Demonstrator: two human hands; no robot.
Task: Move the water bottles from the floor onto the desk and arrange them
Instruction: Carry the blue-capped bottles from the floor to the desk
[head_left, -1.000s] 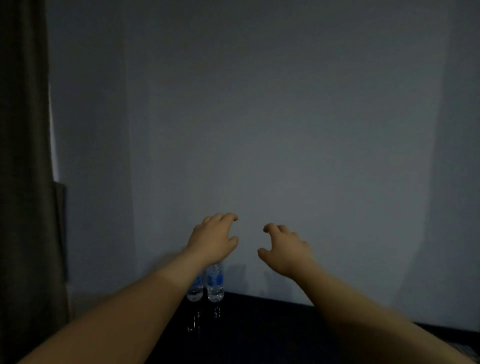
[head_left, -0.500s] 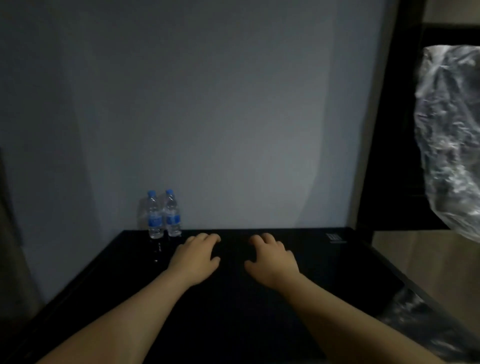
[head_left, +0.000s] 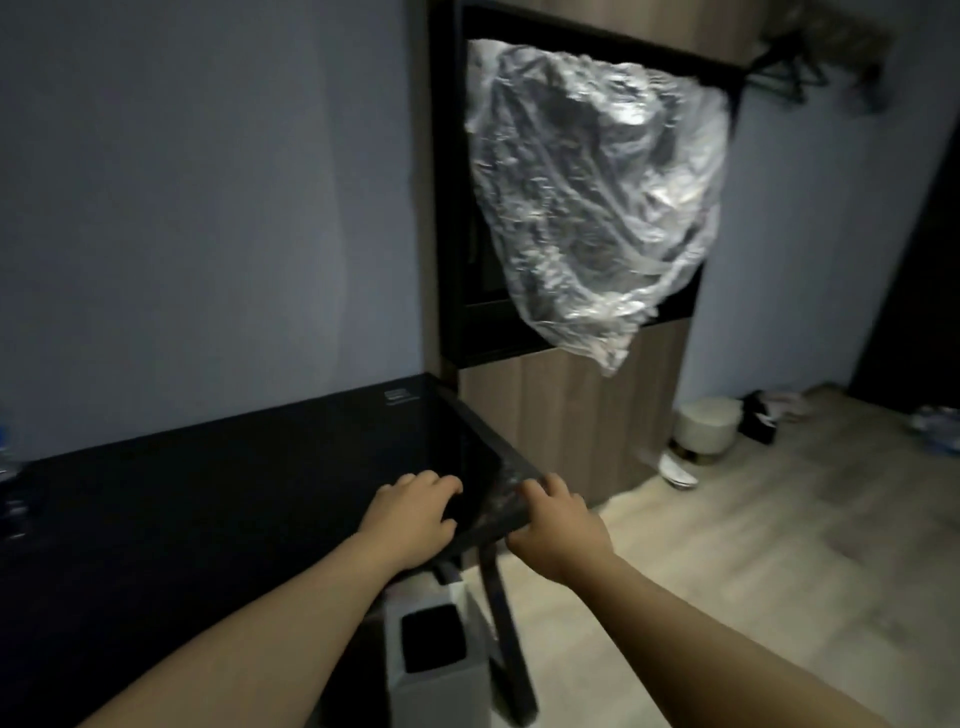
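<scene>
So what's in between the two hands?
The right edge of the black desk runs between the left hand and the right hand, as the head view shows.

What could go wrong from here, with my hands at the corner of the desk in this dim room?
Possible risks: The black glossy desk is hard to see in the dim light, so your right hand may knock its corner. The crumpled clear plastic bag hangs close by and could snag as you turn. The round white container on the pale wood floor could trip you.
</scene>
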